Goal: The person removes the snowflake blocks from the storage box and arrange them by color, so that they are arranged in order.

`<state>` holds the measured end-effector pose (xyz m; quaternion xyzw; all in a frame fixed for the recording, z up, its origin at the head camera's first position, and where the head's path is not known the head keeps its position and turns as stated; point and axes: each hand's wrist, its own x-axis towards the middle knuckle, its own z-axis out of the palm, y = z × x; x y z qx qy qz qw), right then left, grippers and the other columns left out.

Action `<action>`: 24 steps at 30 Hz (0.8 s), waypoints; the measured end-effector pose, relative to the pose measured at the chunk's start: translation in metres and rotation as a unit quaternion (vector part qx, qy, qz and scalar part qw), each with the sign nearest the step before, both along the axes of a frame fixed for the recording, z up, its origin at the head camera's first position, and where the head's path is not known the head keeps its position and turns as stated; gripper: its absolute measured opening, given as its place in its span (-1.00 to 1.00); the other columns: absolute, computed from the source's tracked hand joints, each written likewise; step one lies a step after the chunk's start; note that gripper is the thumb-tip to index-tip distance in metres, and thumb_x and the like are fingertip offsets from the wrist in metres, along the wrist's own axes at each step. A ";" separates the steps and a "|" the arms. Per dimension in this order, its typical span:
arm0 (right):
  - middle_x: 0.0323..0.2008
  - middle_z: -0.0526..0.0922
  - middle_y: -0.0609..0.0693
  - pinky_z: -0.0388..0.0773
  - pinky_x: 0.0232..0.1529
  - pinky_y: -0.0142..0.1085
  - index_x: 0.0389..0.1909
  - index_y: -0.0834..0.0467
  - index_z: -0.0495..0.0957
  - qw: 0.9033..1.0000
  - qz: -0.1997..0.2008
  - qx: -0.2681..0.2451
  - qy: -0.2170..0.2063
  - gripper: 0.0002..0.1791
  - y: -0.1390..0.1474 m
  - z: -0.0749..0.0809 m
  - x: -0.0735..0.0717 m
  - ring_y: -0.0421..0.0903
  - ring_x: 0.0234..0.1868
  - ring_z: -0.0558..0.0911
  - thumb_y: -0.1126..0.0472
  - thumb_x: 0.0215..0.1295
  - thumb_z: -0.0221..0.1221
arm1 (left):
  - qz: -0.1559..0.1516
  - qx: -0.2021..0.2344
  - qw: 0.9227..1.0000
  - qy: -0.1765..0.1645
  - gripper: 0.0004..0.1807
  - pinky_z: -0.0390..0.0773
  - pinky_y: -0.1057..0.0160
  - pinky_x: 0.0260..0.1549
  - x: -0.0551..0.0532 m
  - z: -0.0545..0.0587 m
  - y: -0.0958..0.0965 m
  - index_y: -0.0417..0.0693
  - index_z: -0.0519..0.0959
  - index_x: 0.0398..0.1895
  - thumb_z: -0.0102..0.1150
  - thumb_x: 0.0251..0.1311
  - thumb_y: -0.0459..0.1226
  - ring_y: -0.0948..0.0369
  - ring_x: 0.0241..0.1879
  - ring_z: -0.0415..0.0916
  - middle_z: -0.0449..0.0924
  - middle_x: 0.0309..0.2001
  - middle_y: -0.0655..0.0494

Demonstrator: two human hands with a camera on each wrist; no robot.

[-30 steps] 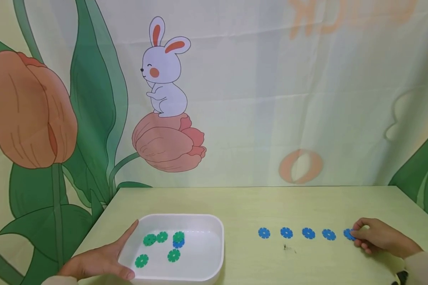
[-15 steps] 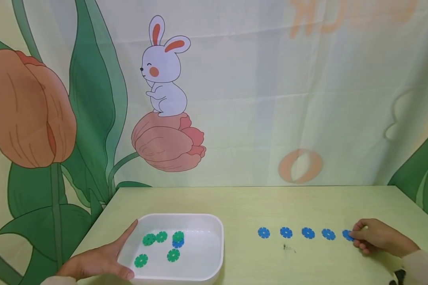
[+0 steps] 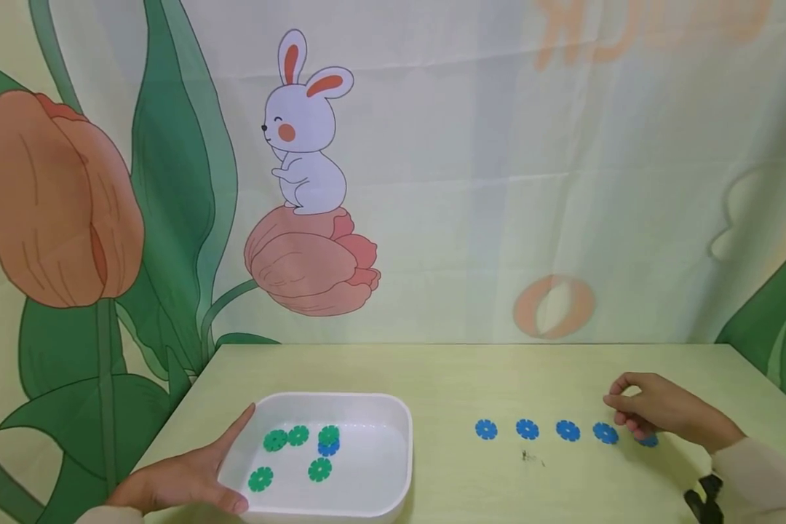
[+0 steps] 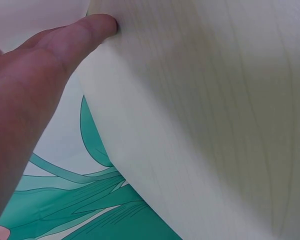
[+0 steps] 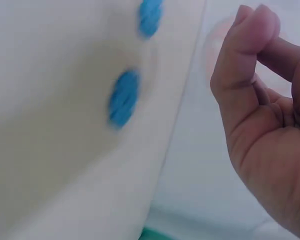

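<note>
Toward the left of the head view, my left hand rests against the left end of a white plastic tub, thumb at the near corner and a straight finger at the far one. Several green notched plastic discs lie inside the tub, with one blue disc partly under a green one. My right hand hovers over the right end of a row of blue notched discs, partly covering the last disc. Its thumb and index finger meet at the tips, nothing showing between them.
The pale wooden table ends at a printed curtain with a rabbit and tulips. A small dark mark shows on the tabletop below the row.
My right hand has let go of the rightmost blue disc, risen and moved left and away from me. The disc stays at the end of the row. My left hand keeps its place at the tub.
</note>
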<state>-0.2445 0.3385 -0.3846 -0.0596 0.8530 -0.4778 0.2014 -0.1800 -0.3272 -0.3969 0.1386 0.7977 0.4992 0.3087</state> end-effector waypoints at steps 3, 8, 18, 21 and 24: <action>-0.47 0.56 0.08 0.52 -0.47 -0.30 -0.02 0.39 0.34 1.000 0.005 0.005 0.010 -0.70 -0.022 0.006 -0.004 -0.14 -0.54 0.47 0.18 0.55 0.03 | -0.005 0.001 1.000 0.006 0.40 0.24 0.18 0.14 0.000 0.000 0.000 0.02 -0.68 0.52 0.43 0.17 -0.15 0.01 0.13 0.27 -0.11 0.43 -0.26; -0.48 0.58 0.11 0.53 -0.47 -0.29 -0.02 0.37 0.36 1.000 0.014 -0.011 0.017 -0.73 -0.059 0.013 -0.011 -0.14 -0.56 0.48 0.20 0.54 0.06 | -0.011 0.010 1.000 0.010 0.42 0.23 0.19 0.13 0.000 -0.002 0.000 0.01 -0.69 0.51 0.44 0.16 -0.15 0.01 0.10 0.30 -0.05 0.41 -0.26; -0.52 0.58 0.07 0.51 -0.50 -0.33 -0.05 0.38 0.36 0.996 0.065 -0.039 0.036 -0.74 -0.113 0.023 -0.020 -0.16 -0.59 0.45 0.22 0.52 0.08 | -0.011 -0.011 1.000 0.025 0.44 0.27 0.38 0.04 0.000 -0.002 -0.001 0.01 -0.67 0.52 0.46 0.12 -0.08 0.02 0.11 0.27 -0.08 0.42 -0.28; -0.51 0.57 0.09 0.51 -0.50 -0.34 -0.06 0.37 0.37 0.996 0.071 -0.041 0.037 -0.74 -0.127 0.027 -0.021 -0.16 -0.59 0.45 0.21 0.52 0.09 | -0.010 -0.013 1.000 0.026 0.44 0.27 0.35 0.05 0.000 -0.002 -0.001 0.02 -0.67 0.52 0.46 0.12 -0.08 0.02 0.11 0.27 -0.06 0.41 -0.27; -0.52 0.56 0.10 0.50 -0.50 -0.34 -0.07 0.37 0.37 0.995 0.079 -0.048 0.034 -0.75 -0.140 0.030 -0.022 -0.15 -0.60 0.45 0.22 0.51 0.10 | -0.011 -0.010 0.999 0.030 0.44 0.28 0.34 0.05 0.000 -0.001 -0.001 0.02 -0.67 0.52 0.46 0.12 -0.08 0.03 0.10 0.28 -0.07 0.41 -0.29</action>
